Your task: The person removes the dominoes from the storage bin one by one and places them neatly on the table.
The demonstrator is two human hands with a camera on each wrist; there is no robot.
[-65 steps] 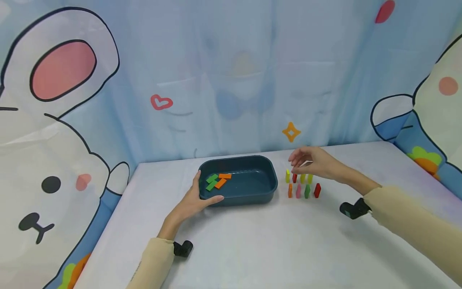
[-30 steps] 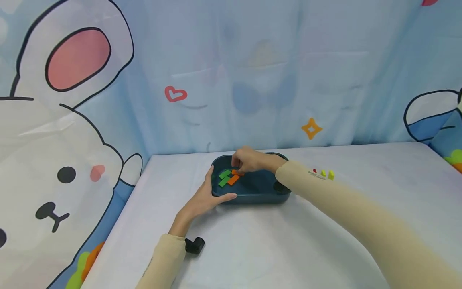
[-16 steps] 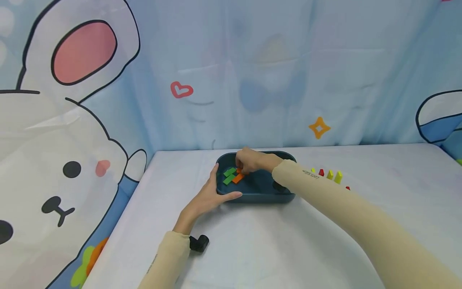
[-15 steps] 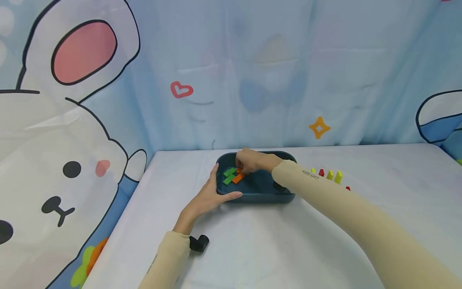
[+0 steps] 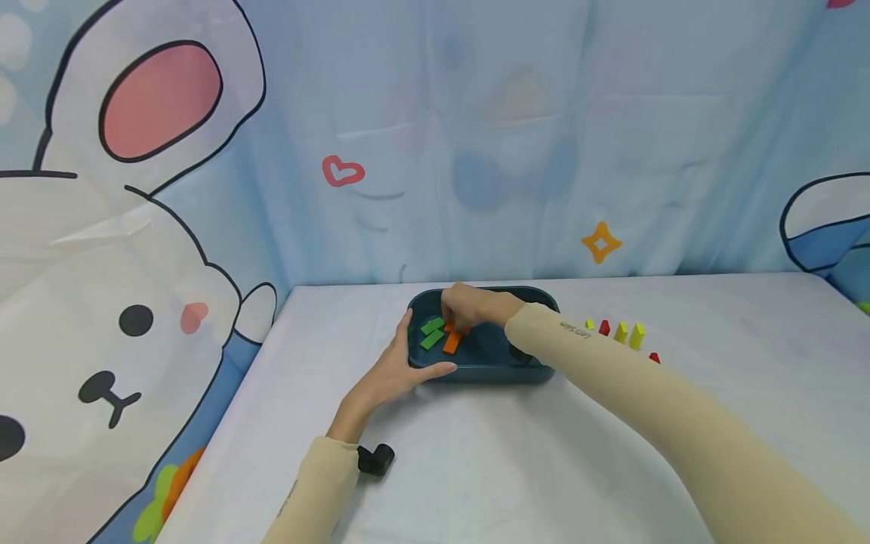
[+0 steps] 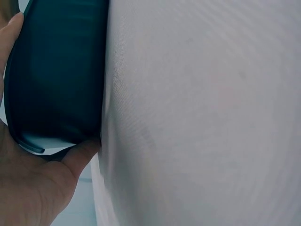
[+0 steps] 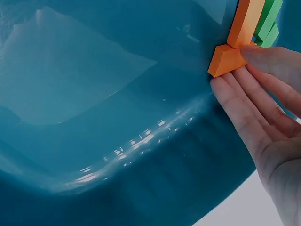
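Note:
A dark teal plastic basin sits on the white-covered table. My left hand holds its left end, the thumb along the front rim and the fingers at the side. Inside the basin, my right hand reaches down to the blocks. In the right wrist view its thumb and fingertips pinch an orange block, which touches the end of another orange block. Two green blocks lie just left of the orange ones. The right hand partly covers the orange pieces in the head view.
Right of the basin stand yellow blocks and red blocks on the white cloth; the right sleeve covers the area in front of them. A printed blue curtain hangs behind the table.
The right hand has come from the standing blocks into the basin. In the last half second, the nearer orange block has turned steeper and shifted slightly right. The left hand keeps its hold.

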